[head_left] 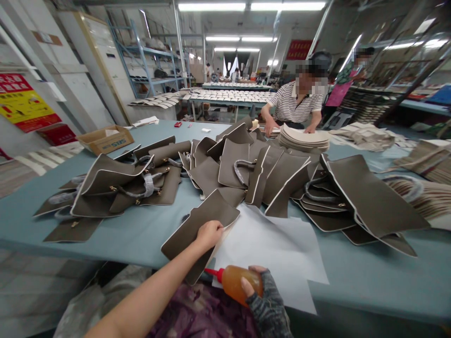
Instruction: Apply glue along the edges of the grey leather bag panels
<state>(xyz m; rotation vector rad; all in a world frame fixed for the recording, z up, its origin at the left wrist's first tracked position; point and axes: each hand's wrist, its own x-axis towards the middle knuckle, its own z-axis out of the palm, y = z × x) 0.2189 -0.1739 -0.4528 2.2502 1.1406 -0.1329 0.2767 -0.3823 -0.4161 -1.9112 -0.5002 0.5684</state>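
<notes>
My left hand [210, 234] is closed on the right edge of a brown leather bag panel [195, 225] with pale trim, tilted over the front of the table. My right hand [259, 286], in a grey fingerless glove, grips a glue bottle [241, 284] of amber liquid. Its red nozzle points left, close to the panel's lower edge; whether it touches, I cannot tell. Beneath the panel and to its right lies white paper [271, 249]. Beyond my left hand are piled more brown bag panels [234, 164], some with wrapped handles.
Bag pieces are heaped at the left [105, 188] and right [373, 192] of the blue-green table [134, 237]. A cardboard box [105, 140] stands at the back left. Across the table a person in a striped shirt [291, 103] handles a stack of pale pieces [303, 138].
</notes>
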